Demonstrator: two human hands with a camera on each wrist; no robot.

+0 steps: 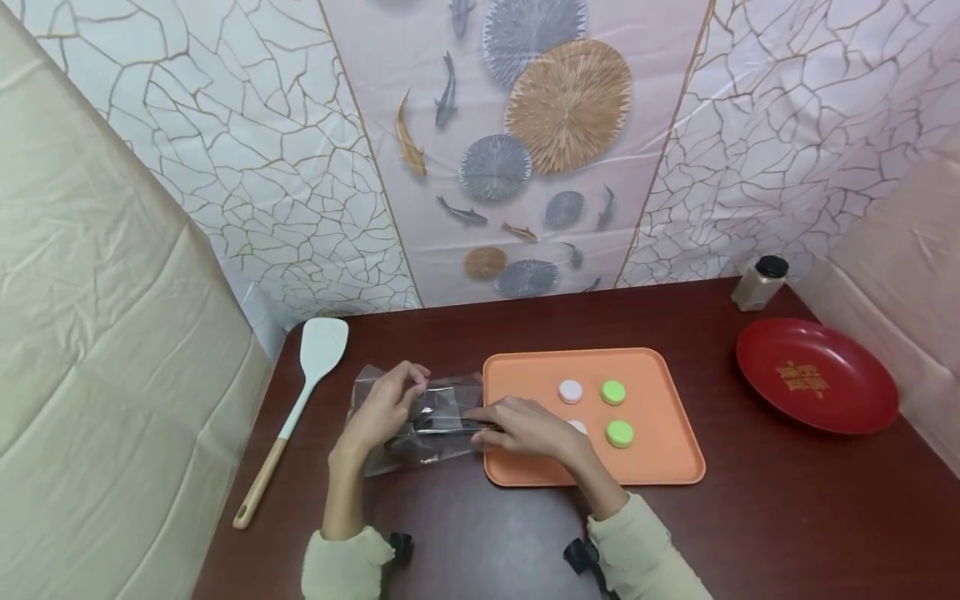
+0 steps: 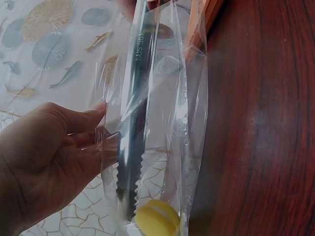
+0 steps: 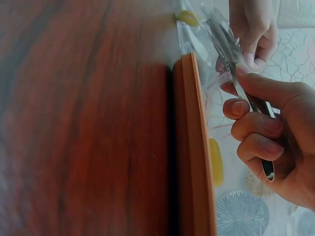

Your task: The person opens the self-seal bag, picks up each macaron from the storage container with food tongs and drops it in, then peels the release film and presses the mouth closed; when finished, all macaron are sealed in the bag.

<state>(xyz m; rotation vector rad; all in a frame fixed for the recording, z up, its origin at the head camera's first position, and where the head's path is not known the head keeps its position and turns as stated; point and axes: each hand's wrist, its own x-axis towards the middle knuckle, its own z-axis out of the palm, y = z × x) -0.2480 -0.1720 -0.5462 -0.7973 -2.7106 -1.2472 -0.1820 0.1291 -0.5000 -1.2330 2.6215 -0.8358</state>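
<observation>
My left hand (image 1: 384,408) pinches the edge of a clear plastic bag (image 2: 170,108) lying left of the orange tray (image 1: 525,475). Metal tongs with toothed tips (image 2: 130,167) reach into the bag. Their handle end is gripped by my right hand (image 3: 280,123), above the tray's left side. A macaron (image 2: 157,218), yellow in the wrist views, is inside the bag at the tong tips; whether the tips touch it I cannot tell. On the tray sit two green macarons (image 1: 612,392) and two pale ones (image 1: 570,392), one partly hidden by my right hand.
A white spatula (image 1: 321,346) with a wooden handle lies at the table's left. To the right is a red plate (image 1: 817,375) with gold lettering. Behind it stands a jar (image 1: 759,285) with a black lid. Patterned cloth (image 1: 480,233) hangs at the back edge.
</observation>
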